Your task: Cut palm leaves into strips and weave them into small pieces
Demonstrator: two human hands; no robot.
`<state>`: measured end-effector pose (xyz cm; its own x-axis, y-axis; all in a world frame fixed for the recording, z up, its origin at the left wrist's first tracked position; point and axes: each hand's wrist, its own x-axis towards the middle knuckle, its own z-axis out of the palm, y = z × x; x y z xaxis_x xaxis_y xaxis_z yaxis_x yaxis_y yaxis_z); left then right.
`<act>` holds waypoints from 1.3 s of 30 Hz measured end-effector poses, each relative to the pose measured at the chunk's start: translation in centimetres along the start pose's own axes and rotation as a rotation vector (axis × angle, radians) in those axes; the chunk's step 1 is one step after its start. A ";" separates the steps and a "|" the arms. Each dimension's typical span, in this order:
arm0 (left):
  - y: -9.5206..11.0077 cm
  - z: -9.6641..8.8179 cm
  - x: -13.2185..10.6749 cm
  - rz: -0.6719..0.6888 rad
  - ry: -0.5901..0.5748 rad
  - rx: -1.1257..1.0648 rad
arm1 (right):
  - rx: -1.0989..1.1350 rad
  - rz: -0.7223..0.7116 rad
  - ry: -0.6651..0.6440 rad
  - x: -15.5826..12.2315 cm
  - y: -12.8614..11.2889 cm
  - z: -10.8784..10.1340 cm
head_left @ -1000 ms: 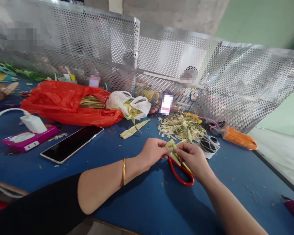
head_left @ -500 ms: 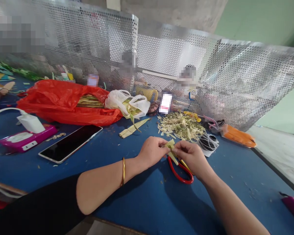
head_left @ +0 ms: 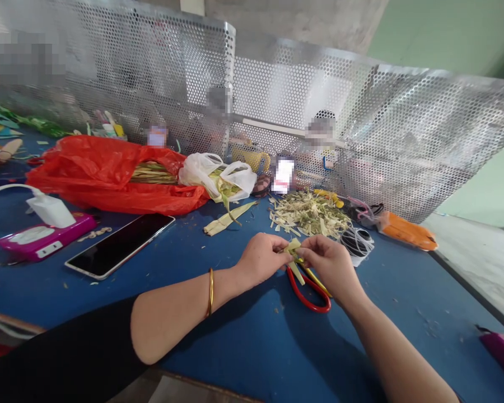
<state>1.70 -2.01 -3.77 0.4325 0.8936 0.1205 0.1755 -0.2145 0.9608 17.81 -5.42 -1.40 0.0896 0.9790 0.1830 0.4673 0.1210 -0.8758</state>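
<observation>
Between both hands is a small folded piece of pale green dried leaf [head_left: 294, 246], with one strip hanging down from it. My left hand [head_left: 264, 257] pinches its left side between thumb and fingers. From the right, my right hand [head_left: 328, 258] grips the upper right part of it with thumb and forefinger. Just below lie scissors [head_left: 315, 309] with red handles, partly covered by the strip and the right hand. Behind the hands spreads a pile of leaf scraps [head_left: 311, 215]. A spool of grey cord [head_left: 358, 244] stands right of that pile.
A red plastic bag [head_left: 88, 173] and a white bag [head_left: 224, 179] hold dried leaves at the back. One flat leaf [head_left: 230, 218] lies before them. A phone [head_left: 120, 246] and a purple power strip [head_left: 46, 238] are at left. A perforated metal screen [head_left: 273, 89] borders the table; an orange packet [head_left: 407, 230] sits right.
My right hand has shifted slightly up at the leaf piece, and its fingers have changed position. More of the scissors' yellow part shows below. The left hand keeps its pinch.
</observation>
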 end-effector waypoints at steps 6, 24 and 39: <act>0.7 -0.2 -0.3 0.064 -0.097 0.198 | -0.006 -0.002 -0.096 0.1 -0.1 -0.2; 2.5 0.2 -1.3 -0.235 -0.359 -0.172 | 0.187 0.070 0.114 0.0 -0.4 0.7; 1.6 0.7 -1.0 -0.198 -0.097 -0.203 | 0.299 0.142 0.221 0.3 0.0 0.6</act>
<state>2.18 -3.51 -2.51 0.4915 0.8663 -0.0890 0.0882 0.0521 0.9947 17.30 -5.07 -1.61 0.3374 0.9344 0.1141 0.1628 0.0615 -0.9847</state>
